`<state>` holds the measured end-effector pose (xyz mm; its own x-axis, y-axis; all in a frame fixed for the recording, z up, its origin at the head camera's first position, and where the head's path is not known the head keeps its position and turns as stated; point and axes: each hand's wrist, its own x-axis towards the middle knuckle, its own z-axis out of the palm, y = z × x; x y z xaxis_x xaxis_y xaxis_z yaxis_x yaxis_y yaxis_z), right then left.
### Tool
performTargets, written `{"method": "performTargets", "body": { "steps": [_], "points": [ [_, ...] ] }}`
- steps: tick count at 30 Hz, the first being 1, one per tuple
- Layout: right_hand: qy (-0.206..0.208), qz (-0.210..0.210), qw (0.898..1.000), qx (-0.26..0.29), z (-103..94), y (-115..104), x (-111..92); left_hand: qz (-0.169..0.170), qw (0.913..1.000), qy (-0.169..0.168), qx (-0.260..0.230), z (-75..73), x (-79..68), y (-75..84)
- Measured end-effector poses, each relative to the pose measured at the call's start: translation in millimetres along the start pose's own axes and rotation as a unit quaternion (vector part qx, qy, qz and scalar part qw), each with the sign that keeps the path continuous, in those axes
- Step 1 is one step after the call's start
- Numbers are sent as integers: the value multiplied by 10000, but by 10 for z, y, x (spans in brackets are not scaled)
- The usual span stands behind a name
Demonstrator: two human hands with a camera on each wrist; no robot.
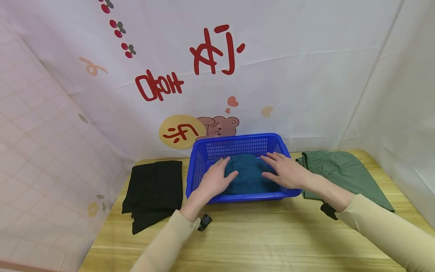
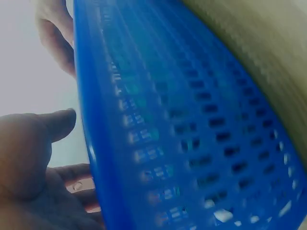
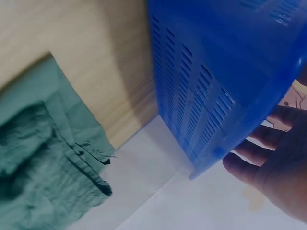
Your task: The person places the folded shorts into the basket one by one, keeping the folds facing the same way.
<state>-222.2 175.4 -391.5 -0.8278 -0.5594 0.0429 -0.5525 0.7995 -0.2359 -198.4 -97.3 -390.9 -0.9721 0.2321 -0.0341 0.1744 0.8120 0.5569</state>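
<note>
A dark teal folded cloth point(image 1: 249, 173) lies inside a blue plastic basket point(image 1: 244, 197) with slotted walls. My left hand point(image 1: 215, 179) reaches over the front left of the basket, fingertips at the cloth's left edge and thumb over it. From the other side my right hand point(image 1: 287, 172) extends over the basket's right part, its spread fingers at the cloth's right edge. Neither hand's fingers are curled round anything. In the left wrist view, the basket wall point(image 2: 192, 120) hides part of the left hand point(image 2: 29, 163). The right hand point(image 3: 283, 158) shows beside the basket rim in the right wrist view.
Folded black cloth point(image 1: 154, 189) lies on the wooden table point(image 1: 258, 238) left of the basket. A green garment with a gathered waistband point(image 1: 343, 175) lies to its right. Behind stands a white printed backdrop point(image 1: 292, 83), and a similar sheet point(image 1: 51, 132) hangs at the left.
</note>
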Motion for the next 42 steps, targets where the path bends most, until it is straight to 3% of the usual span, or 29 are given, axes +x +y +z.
{"method": "performTargets", "body": {
  "steps": [5, 15, 20, 27, 34, 42],
  "points": [
    [413, 11, 9991, 117, 48, 29, -222, 274, 9993, 183, -202, 99, -128, 82],
    [986, 151, 9947, 247, 217, 58, -544, 479, 9948, 566, -692, 339, -363, 249],
    [1244, 188, 9914, 368, 282, 83, -671, 609, 9931, 779, -626, 498, -448, 322],
    [1621, 245, 9849, 550, 346, 112, -851, 1039, 9862, 1189, -491, 678, -535, 440],
    [1819, 169, 9811, 644, 321, 159, -922, 1391, 9783, 1517, -222, 784, -537, 532],
    [1902, 401, 9788, 652, 352, 247, -1161, 1633, 9727, 1644, 116, 981, -608, 628]
  ]
}}
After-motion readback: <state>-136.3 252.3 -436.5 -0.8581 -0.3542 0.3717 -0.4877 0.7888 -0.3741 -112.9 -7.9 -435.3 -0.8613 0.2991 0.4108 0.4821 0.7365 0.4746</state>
